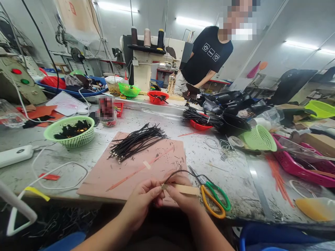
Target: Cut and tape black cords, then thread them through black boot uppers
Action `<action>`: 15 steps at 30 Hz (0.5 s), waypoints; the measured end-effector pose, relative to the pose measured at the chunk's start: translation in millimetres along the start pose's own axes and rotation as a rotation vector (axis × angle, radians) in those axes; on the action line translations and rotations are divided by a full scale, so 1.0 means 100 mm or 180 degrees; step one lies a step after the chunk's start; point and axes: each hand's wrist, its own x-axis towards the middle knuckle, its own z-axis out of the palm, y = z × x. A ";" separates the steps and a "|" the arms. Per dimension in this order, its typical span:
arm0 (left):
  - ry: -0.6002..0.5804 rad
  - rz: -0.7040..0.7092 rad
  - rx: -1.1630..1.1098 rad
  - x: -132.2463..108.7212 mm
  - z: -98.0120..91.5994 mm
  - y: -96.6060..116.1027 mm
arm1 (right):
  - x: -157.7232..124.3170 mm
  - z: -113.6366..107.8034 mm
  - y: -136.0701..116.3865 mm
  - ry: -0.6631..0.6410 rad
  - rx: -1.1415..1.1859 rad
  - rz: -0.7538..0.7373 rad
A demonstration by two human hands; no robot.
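My left hand (146, 195) and my right hand (184, 199) meet over the front edge of a pink mat (95, 183). Both pinch the end of a thin black braided cord (184, 170), which arches away to the right. A beige strip (188, 189), perhaps tape, extends from under my right thumb. The exact join at the fingertips is too small to make out. Scissors (213, 195) with green and orange handles lie right beside my right hand. A bundle of black cords (137, 139) with pale ends rests on the mat, beyond my hands.
A light green basket (70, 137) of black pieces stands left, near a white cable (65, 164). Right are a red bowl (200, 126) under more cords and a magenta basket (309, 176). A sewing machine (141, 68) and a person (209, 55) in black are behind.
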 end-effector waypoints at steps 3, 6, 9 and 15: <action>-0.0323 -0.0262 -0.0277 0.00 0.01 0.00 | 0.05 -0.05 -0.01 -0.0295 0.0175 -0.0169; -0.0646 -0.0571 -0.0384 0.01 -0.01 -0.02 | 0.08 -0.07 -0.03 -0.0570 0.0252 -0.0190; -0.0580 -0.0718 -0.0364 0.02 -0.04 -0.04 | 0.08 -0.06 -0.05 -0.0594 0.0319 -0.0120; -0.0057 -0.0240 0.0259 0.02 -0.03 -0.01 | 0.08 -0.01 -0.04 -0.0293 0.0191 0.0247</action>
